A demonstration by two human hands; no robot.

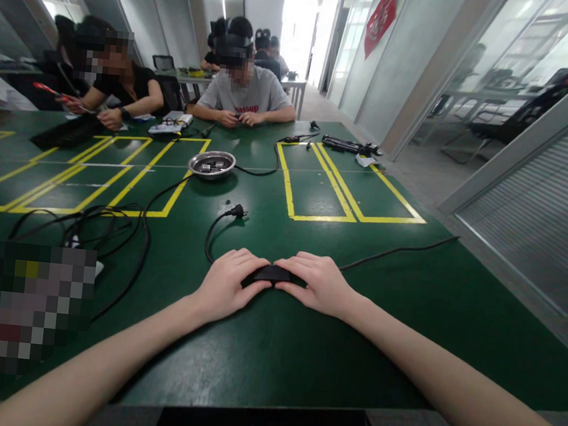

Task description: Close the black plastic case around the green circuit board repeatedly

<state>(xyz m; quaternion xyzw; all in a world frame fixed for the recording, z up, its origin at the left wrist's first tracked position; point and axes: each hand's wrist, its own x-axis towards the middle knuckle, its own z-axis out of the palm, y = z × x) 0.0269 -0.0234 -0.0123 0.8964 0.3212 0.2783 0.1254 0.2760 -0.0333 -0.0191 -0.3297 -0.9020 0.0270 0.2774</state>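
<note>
Both my hands rest on the green table, closed around a small black device that lies between them. My left hand covers its left end with curled fingers. My right hand covers its right end the same way. A black cable with a plug runs from the left side of the device. Another black cable leads away to the right.
A metal bowl with small parts stands farther back. Yellow tape outlines mark the table. A tangle of black cables lies at the left. Two people sit across the table, working with their own hands. A black tool lies at the far right.
</note>
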